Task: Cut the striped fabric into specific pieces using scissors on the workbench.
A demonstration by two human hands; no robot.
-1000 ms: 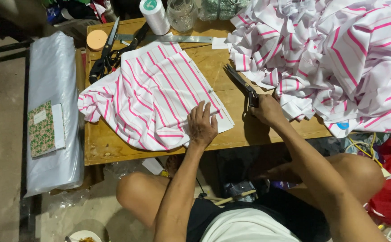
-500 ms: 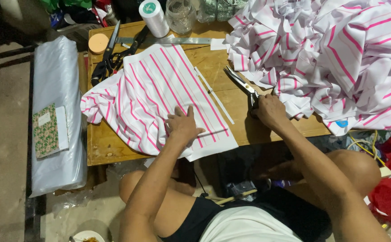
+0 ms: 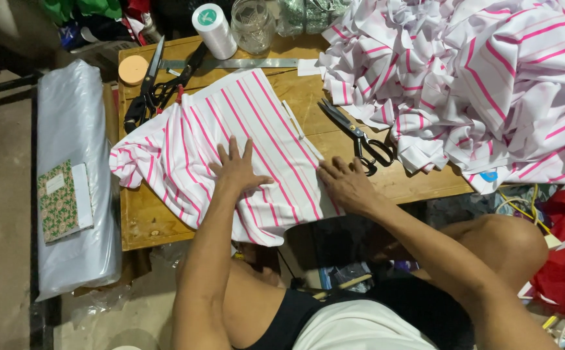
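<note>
A white cotton fabric piece with pink stripes [image 3: 230, 149] is spread flat on the low wooden table [image 3: 141, 217], its lower edge hanging over the near side. The left hand [image 3: 237, 170] is laid flat on the middle of it, fingers splayed, nothing grasped. The right hand [image 3: 346, 185] is pressed open on the fabric's right edge, also gripping nothing. Black-handled steel scissors [image 3: 357, 137] are seen lying released on the bare wood just beyond the right hand. A large heap of the same striped cloth [image 3: 490, 78] is piled at the table's right. Further scissors [image 3: 156, 87], a metal ruler [image 3: 243, 63] and a white thread cone [image 3: 214, 29] are placed along the far edge.
</note>
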